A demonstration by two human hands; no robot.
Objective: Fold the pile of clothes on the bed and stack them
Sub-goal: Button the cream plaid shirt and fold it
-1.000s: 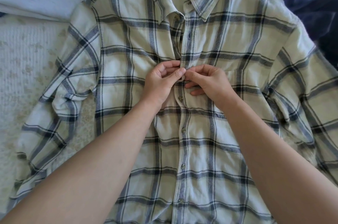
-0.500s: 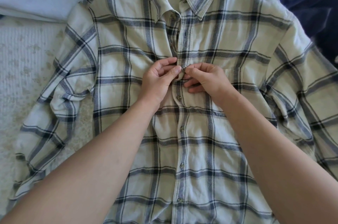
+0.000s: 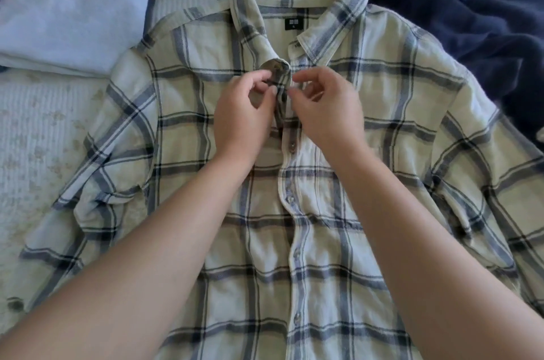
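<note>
My hands have moved up the placket from the mid-chest button to below the collar. Left hand and right hand pinch the plaid shirt, flat on the bed; buttoning nearly done, folding follows.

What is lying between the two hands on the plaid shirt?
In the head view, the shirt's button placket runs between the left hand and the right hand; both hands pinch its edges on the plaid shirt.
</note>
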